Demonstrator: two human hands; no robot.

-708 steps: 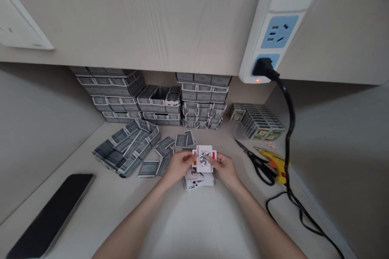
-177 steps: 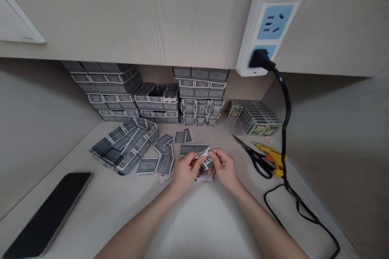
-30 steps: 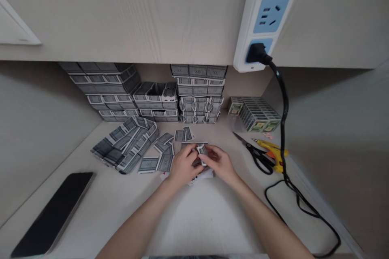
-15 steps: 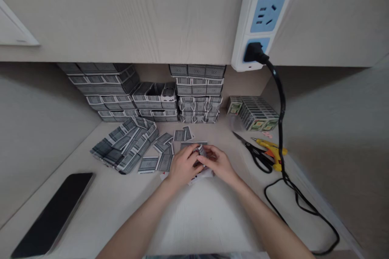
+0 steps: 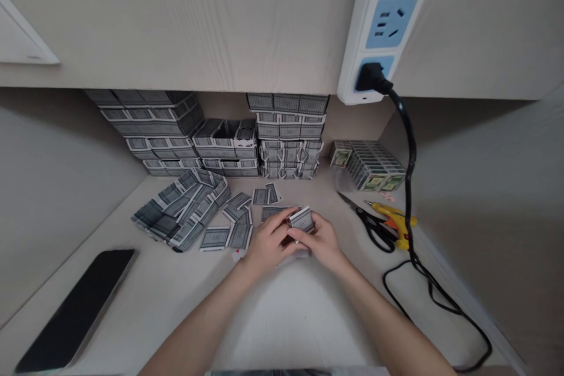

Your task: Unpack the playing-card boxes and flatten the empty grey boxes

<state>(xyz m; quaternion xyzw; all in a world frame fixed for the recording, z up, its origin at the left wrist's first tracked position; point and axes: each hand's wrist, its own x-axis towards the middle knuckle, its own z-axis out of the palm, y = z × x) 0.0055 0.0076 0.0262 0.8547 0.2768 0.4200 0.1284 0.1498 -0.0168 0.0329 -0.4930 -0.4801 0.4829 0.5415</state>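
While we look down through the head view, our left hand [image 5: 267, 244] and right hand [image 5: 324, 239] together grasp a small grey-and-white patterned folded card piece [image 5: 301, 220] above the pale worktop [image 5: 291, 317]. Flat grey-backed playing cards [image 5: 240, 229] lie just to the left of our hands, beside an open grey-and-white tray built of cards [image 5: 185, 208]. On our right, we see black-handled scissors [image 5: 374, 228] next to a yellow glue gun [image 5: 399, 223].

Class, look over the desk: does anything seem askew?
The open card tray sits aslant before the squarely stacked card boxes, and loose cards lie at mixed angles beside it. Nothing looks spilled.
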